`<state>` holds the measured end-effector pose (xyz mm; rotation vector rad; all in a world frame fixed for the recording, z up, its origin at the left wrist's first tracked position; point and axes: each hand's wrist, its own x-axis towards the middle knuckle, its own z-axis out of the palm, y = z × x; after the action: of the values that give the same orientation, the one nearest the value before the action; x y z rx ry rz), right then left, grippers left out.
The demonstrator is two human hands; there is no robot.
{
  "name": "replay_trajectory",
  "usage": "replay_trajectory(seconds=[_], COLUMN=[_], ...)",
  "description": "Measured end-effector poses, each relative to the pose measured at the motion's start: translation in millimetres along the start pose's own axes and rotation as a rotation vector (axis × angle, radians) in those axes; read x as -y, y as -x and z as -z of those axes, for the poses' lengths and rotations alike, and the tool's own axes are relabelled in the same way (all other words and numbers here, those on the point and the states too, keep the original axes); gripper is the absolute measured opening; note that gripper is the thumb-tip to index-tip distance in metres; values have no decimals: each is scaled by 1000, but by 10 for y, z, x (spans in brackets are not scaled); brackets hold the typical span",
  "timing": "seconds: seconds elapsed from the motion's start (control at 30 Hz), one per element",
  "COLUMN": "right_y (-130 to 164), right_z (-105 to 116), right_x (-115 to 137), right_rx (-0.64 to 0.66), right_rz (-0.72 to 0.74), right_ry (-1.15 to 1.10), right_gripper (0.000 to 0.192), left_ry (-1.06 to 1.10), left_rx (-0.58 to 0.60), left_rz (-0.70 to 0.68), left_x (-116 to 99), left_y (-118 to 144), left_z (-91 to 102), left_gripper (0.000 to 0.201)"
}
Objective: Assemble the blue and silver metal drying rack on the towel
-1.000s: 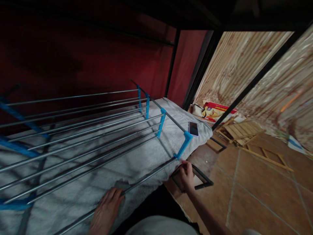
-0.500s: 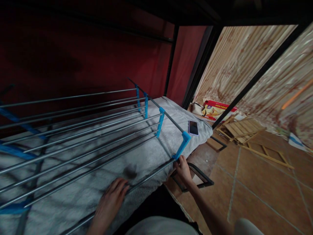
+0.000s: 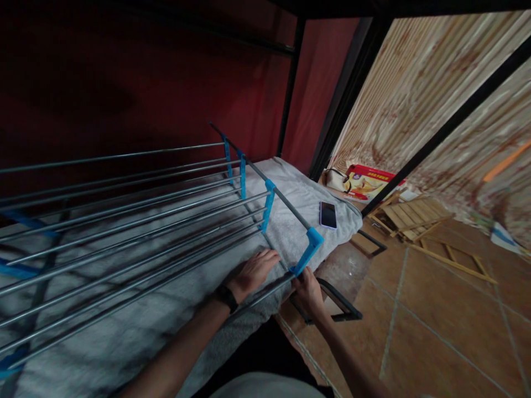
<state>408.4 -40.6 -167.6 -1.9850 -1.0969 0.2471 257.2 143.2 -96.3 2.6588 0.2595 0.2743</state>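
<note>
Steel rail end of the drying rack (image 3: pixel 145 221) is where both hands meet, near the front-right corner. Right hand (image 3: pixel 307 288) sits at the foot of the blue plastic bracket (image 3: pixel 307 251), fingers curled round the nearest rail (image 3: pixel 265 290) just below the bracket, thumb up against the blue piece; looks closed on the rail, tho part of the grip is hidden by the hand itself. Left hand (image 3: pixel 253 271) lies flat & spread, palm down, fingers apart, on the grey towel (image 3: pixel 298 199) under the rails, just left of the same bracket; it grips nothing I can see. Dark wristband (image 3: pixel 227 297) on the left wrist, forearm running down to the bottom edge.

Rack lies on its side/flat over the bed w/ approx parallel metal rails running left, more blue brackets along the cross bar (image 3: pixel 257 171) toward the back. Towel covers the mattress beneath.

Further out: phone (image 3: pixel 328 214) lies screen-up on the towel's right edge, well apart from both hands. Black bed frame post (image 3: pixel 290 83) stands behind, red wall (image 3: pixel 124 72) at the back. Right of the bed: tiled floor (image 3: pixel 435 309), a red box (image 3: pixel 369 185), folded wooden slats (image 3: pixel 410 215) by the corrugated wall (image 3: pixel 415 94).
</note>
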Motion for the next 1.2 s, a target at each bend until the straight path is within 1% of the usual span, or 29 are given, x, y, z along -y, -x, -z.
replay_trajectory(seconds=[0.1,0.17,0.27,0.33,0.43,0.53,0.63,0.77,0.87,1.03,1.2], right_y=[6,11,15,17,21,25,31,34,41,75,99], right_z=[18,29,37,43,59,76,88,92,79,44,30], right_x=[-4,-9,-9,1,32,71,108,157,179,170,198], right_rx=[5,10,2,-3,8,0,13,18,9,-13,-9], right_rz=[10,13,20,35,55,34,8,19,15,-3,-35], right_ry=[-5,-7,-25,-45,-65,-76,-96,-133,-157,-174,-188], right_gripper=[14,14,14,16,19,20,20,25,30,22,24], left_ry=[-61,-111,-180,-221,-240,-228,-213,-174,-149,-110,-87], left_rx=[82,119,146,158,165,158,155,162,190,198,200], left_rz=[-79,-117,-156,-191,-231,-234,-230,-238,-240,-238,-233], left_x=[16,30,55,73,92,88,62,38,48,51,30], left_y=[-225,-322,-414,-454,-489,-491,-478,-482,-498,-498,-484], left_z=[-95,-138,-160,-157,-151,-144,-114,-63,-49,-30,8], left_gripper=[43,35,19,14,14,14,18,27,27,27,27])
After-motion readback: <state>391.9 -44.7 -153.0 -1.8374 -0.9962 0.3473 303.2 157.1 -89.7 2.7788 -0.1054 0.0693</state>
